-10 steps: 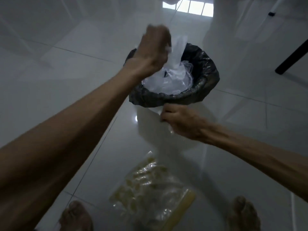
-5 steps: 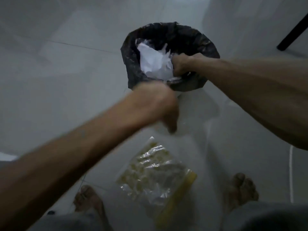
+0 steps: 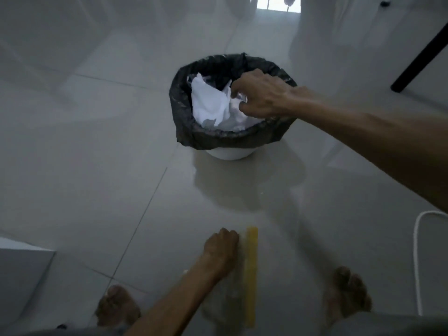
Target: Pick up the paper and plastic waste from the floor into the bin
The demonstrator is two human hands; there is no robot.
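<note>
Floor (image 3: 101,180): glossy pale tiles with grey grout lines, dim light, a bright window reflected at the far edge. A dark leg (image 3: 421,49) stands far right; a white cable (image 3: 247,258) loops at the right edge. Two bare feet show at the bottom edge, both blurred.

Bin (image 3: 230,154): white, lined with a black bag (image 3: 184,112), holding crumpled white paper (image 3: 208,105).

Right hand (image 3: 261,95): over the bin, fingers curled loosely on the paper; whether it grips cannot be told.

Left hand (image 3: 221,248): low, near the floor, fingers closed on a clear plastic bag (image 3: 232,294) with a yellow strip, smeared by motion.
</note>
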